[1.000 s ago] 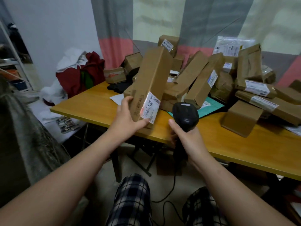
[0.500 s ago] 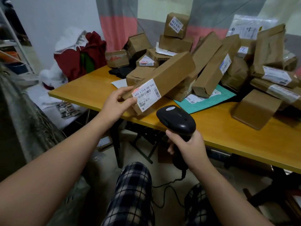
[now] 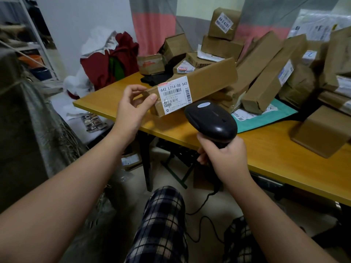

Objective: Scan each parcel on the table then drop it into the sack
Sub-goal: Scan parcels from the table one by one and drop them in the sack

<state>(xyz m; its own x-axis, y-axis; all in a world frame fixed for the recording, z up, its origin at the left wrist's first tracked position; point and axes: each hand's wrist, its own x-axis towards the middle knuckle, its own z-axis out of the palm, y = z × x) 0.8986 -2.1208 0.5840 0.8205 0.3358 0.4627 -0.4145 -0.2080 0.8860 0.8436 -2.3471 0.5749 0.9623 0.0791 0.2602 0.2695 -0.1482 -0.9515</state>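
Note:
My left hand (image 3: 133, 109) grips the near end of a long brown cardboard parcel (image 3: 207, 80), held nearly level above the table's front edge, its white barcode label (image 3: 174, 94) facing me. My right hand (image 3: 226, 158) holds a black corded barcode scanner (image 3: 212, 120) just below and right of that label, its head pointing toward the parcel. Several more brown parcels (image 3: 266, 73) lie piled on the wooden table (image 3: 275, 149). A grey-green woven sack (image 3: 32, 133) stands at the left.
A teal mailer (image 3: 266, 115) lies flat under the pile. A small brown box (image 3: 321, 131) stands at the right front of the table. Red and white cloth (image 3: 106, 63) is heaped beyond the table's left end. The scanner cable (image 3: 201, 211) trails over the floor between my knees.
The parcel went from standing upright on the table to lying nearly level in my left hand, label toward me. The scanner rose and tilted toward the label.

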